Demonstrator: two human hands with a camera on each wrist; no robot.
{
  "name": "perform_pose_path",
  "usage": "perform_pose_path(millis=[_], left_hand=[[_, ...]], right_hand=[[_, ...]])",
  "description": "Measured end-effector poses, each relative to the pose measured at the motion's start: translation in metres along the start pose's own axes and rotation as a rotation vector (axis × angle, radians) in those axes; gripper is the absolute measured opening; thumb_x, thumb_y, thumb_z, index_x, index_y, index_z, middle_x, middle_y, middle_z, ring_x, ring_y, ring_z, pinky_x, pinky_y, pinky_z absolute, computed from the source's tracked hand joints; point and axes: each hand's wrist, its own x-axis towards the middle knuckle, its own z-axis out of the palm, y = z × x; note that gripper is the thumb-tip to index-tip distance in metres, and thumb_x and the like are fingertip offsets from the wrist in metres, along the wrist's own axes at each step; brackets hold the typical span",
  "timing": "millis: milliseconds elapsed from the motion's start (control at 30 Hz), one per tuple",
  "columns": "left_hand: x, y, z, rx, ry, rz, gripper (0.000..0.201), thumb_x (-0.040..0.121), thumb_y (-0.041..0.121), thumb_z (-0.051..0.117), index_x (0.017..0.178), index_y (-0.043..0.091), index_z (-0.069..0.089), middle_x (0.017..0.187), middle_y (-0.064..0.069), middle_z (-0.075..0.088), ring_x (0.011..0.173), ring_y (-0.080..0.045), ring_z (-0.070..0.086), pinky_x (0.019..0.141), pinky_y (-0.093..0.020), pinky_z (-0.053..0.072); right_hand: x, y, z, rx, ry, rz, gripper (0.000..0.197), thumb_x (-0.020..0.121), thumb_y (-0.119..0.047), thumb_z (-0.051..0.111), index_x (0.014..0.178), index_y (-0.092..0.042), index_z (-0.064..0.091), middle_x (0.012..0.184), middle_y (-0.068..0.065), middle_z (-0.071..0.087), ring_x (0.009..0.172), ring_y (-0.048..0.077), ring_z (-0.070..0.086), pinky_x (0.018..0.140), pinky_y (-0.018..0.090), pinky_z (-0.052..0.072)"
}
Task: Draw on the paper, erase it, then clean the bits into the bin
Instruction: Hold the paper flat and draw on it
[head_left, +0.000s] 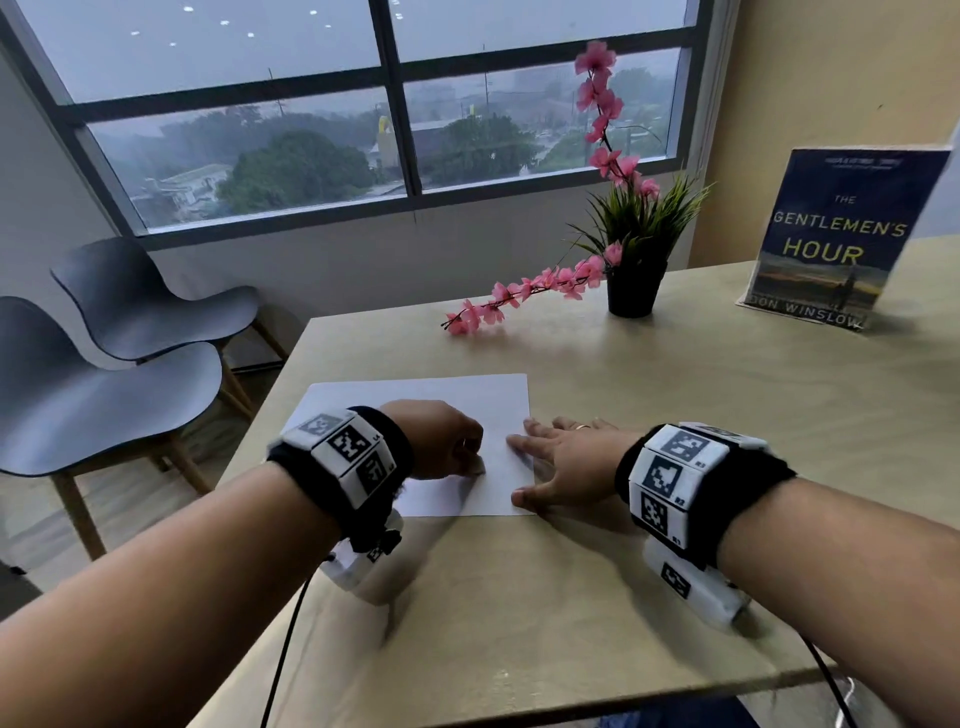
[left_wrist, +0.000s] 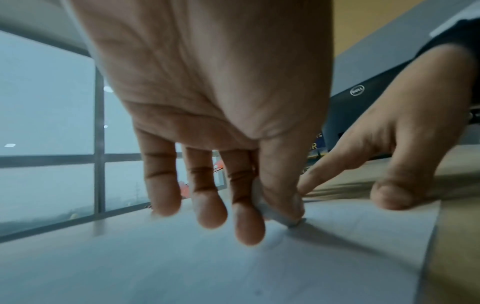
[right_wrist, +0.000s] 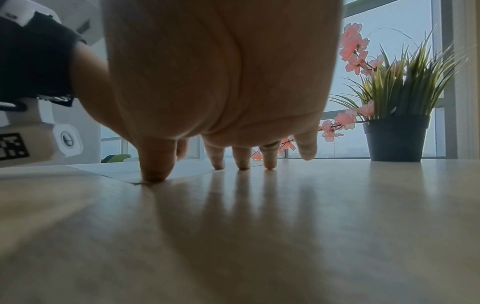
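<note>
A white sheet of paper (head_left: 457, 395) lies flat on the wooden table (head_left: 675, 395). My left hand (head_left: 447, 441) sits on the sheet and pinches a small white eraser (left_wrist: 275, 216) between thumb and forefinger, its tip pressed on the paper (left_wrist: 182, 257). Faint pencil marks show beside it. My right hand (head_left: 561, 462) is spread flat at the sheet's right edge; thumb and fingertips (right_wrist: 155, 174) press the paper (right_wrist: 122, 170) and table. No bin is in view.
A black pot with green grass and pink blossom sprays (head_left: 634, 280) stands at the back of the table. A book (head_left: 831, 239) stands upright at the far right. Two dark chairs (head_left: 104, 374) sit left of the table. A dark Dell laptop (left_wrist: 363, 98) lies to the right.
</note>
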Motion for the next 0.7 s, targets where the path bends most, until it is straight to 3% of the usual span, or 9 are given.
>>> perform_pose_path(millis=[167, 300, 467, 600, 700], left_hand=[[-0.001, 0.008, 0.006, 0.075, 0.014, 0.058, 0.031, 0.093, 0.052, 0.045, 0.11, 0.029, 0.058, 0.11, 0.005, 0.063, 0.098, -0.022, 0.058, 0.077, -0.029, 0.044], [0.005, 0.0, -0.001, 0.081, 0.038, -0.023, 0.032, 0.094, 0.053, 0.044, 0.108, 0.028, 0.058, 0.11, 0.004, 0.063, 0.09, -0.019, 0.053, 0.071, -0.028, 0.038], [0.006, 0.013, 0.003, 0.065, 0.009, 0.063, 0.034, 0.093, 0.054, 0.045, 0.115, 0.031, 0.057, 0.114, 0.006, 0.063, 0.102, -0.021, 0.058, 0.079, -0.029, 0.044], [0.01, 0.012, -0.001, 0.071, 0.034, 0.023, 0.034, 0.094, 0.052, 0.044, 0.115, 0.029, 0.057, 0.115, 0.004, 0.062, 0.102, -0.021, 0.057, 0.076, -0.029, 0.042], [0.008, 0.019, 0.002, 0.087, 0.01, 0.074, 0.033, 0.093, 0.051, 0.045, 0.115, 0.03, 0.058, 0.114, 0.004, 0.063, 0.102, -0.023, 0.059, 0.081, -0.03, 0.045]], right_hand=[[-0.002, 0.0, 0.0, 0.027, -0.016, -0.025, 0.078, 0.093, -0.062, 0.041, 0.155, -0.036, 0.001, 0.163, -0.009, -0.01, 0.151, 0.022, -0.005, 0.12, 0.052, 0.003], [-0.003, -0.001, -0.002, 0.028, -0.01, -0.021, 0.08, 0.092, -0.063, 0.042, 0.155, -0.035, 0.001, 0.163, -0.009, -0.007, 0.151, 0.021, -0.003, 0.12, 0.049, 0.002], [-0.003, 0.0, -0.002, 0.037, -0.039, -0.021, 0.081, 0.093, -0.061, 0.043, 0.155, -0.035, -0.002, 0.163, -0.01, -0.011, 0.15, 0.021, -0.007, 0.12, 0.049, 0.001], [-0.002, 0.0, -0.001, 0.029, -0.039, -0.02, 0.081, 0.093, -0.061, 0.043, 0.155, -0.035, -0.002, 0.163, -0.009, -0.011, 0.15, 0.021, -0.007, 0.12, 0.049, 0.002], [-0.003, 0.0, -0.001, 0.027, -0.045, -0.022, 0.081, 0.093, -0.061, 0.043, 0.155, -0.033, -0.002, 0.163, -0.009, -0.012, 0.15, 0.021, -0.008, 0.12, 0.049, 0.003]])
